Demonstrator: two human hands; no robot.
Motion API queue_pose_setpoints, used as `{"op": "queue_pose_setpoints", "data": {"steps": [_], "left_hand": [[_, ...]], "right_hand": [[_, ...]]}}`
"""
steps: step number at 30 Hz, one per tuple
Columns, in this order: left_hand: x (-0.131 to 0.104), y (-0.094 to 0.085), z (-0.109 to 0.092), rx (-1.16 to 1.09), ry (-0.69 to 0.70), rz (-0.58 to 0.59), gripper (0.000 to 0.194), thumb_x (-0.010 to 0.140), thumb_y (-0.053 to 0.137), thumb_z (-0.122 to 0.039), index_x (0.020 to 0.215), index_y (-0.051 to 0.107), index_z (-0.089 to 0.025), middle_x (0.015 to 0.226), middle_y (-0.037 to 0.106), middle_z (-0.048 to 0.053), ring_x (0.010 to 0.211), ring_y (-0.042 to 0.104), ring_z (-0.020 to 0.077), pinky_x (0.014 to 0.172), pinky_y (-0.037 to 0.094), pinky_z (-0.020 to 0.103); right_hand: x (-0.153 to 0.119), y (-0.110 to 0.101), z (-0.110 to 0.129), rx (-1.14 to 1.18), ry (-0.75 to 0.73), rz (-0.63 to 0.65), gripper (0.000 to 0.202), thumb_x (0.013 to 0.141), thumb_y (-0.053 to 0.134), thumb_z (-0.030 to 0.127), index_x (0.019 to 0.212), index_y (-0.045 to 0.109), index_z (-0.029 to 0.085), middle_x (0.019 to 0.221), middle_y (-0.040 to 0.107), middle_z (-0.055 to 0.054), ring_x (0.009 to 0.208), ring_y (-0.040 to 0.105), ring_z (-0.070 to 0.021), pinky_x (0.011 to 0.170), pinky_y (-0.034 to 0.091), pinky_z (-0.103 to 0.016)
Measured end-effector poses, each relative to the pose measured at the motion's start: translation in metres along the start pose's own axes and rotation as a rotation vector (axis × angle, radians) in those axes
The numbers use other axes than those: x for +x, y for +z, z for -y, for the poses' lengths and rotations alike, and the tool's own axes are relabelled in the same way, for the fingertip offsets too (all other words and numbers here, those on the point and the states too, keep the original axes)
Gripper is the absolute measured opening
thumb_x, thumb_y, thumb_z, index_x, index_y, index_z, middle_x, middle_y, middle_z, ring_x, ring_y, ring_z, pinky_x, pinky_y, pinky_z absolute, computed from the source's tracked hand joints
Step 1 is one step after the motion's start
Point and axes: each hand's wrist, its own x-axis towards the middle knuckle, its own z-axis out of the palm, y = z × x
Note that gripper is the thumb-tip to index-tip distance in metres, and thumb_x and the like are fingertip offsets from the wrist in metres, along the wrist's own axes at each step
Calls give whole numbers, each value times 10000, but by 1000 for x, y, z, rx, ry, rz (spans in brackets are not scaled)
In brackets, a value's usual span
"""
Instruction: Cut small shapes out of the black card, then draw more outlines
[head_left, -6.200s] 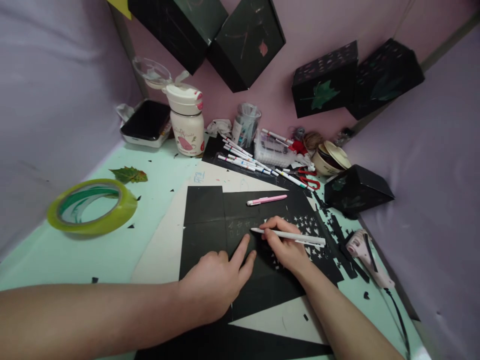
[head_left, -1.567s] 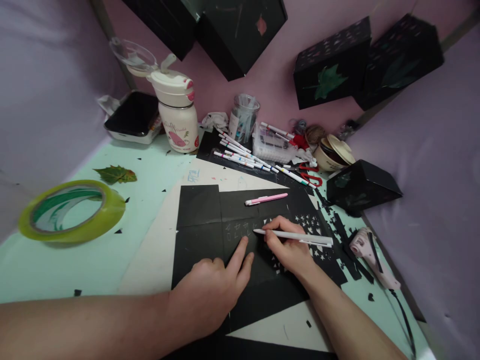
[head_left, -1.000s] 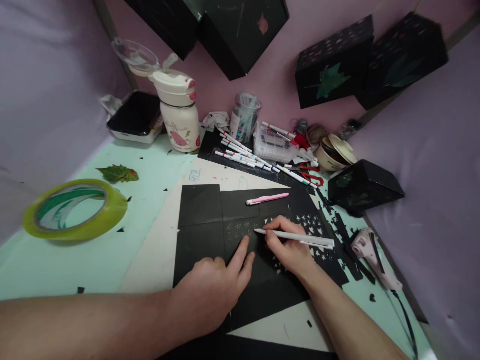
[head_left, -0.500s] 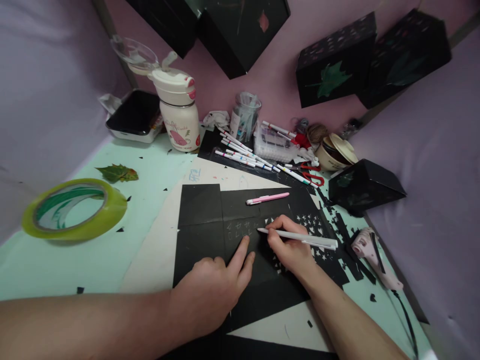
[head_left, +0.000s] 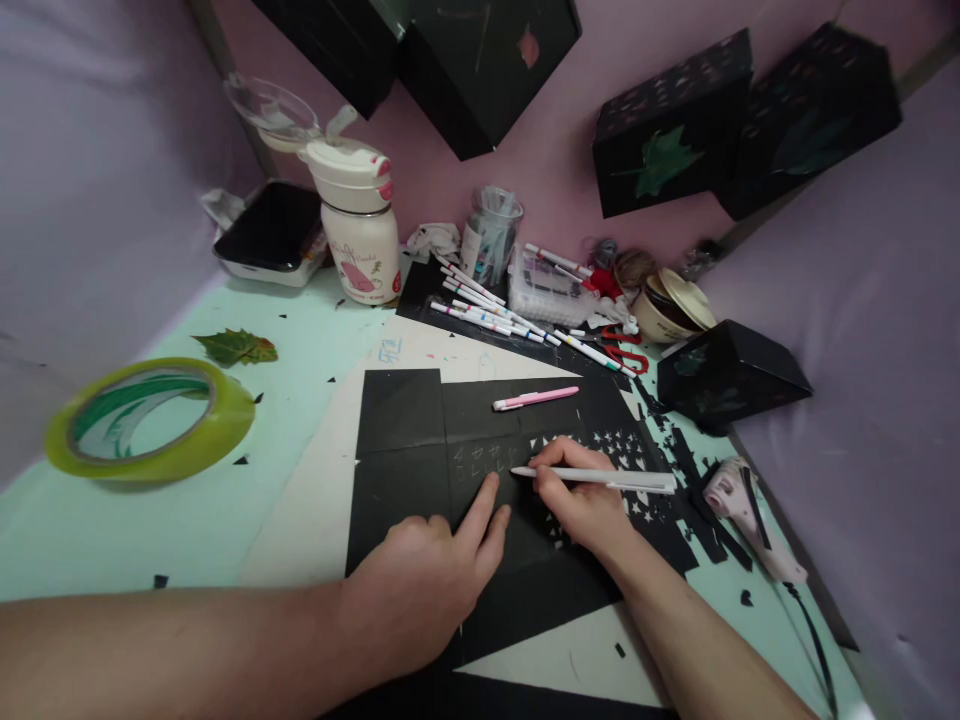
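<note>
A sheet of black card with fold lines lies before me, bearing faint light marks in its middle. My right hand is closed round a white pen, whose tip meets the card just right of those marks. My left hand presses on the card, index finger stretched out beside the marks and holding nothing. Small cut-out stars, hearts and triangles show on the card's right part. Above the marks rests a pink pen.
Yellow-green tape and a leaf lie left. Behind stand a white bottle, a glass jar and several markers. Red-handled scissors, a black box and a corded glue gun sit right. Black boxes hang above.
The pen tip has shifted slightly down and left on the card, with my right hand following a little. My left hand stays put.
</note>
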Motion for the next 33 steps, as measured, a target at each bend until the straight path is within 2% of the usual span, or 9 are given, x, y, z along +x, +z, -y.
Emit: {"op": "queue_pose_setpoints", "data": {"steps": [6,18,27,33], "left_hand": [[1,0,0,3,1,-14,640,856,501,-419,1427,427,-140,1486,319,266,483,586,184,370,357,324],[0,-1,0,10,-10,24,647,874,478,-430,1452,384,-153,1510,259,268,515,595,164,390,356,312],[2,1,1,11,-10,18,672,867,483,-435,1462,366,-145,1511,259,268,512,592,178,384,360,322],[0,-2,0,4,-6,40,672,855,516,-409,1460,374,-155,1511,268,257,512,594,168,384,356,312]], "right_hand": [[2,1,-1,-22,56,-25,124,800,537,206,695,602,197,579,619,21,529,579,-133,525,432,-228],[3,2,2,-26,27,-25,130,795,534,199,685,603,197,579,631,16,513,571,-132,503,421,-228],[3,0,2,10,-1,32,139,765,537,171,632,568,197,555,604,24,506,546,-122,508,410,-223],[1,-1,-1,66,57,-53,130,778,530,185,654,571,199,549,582,26,513,544,-133,516,415,-238]]}}
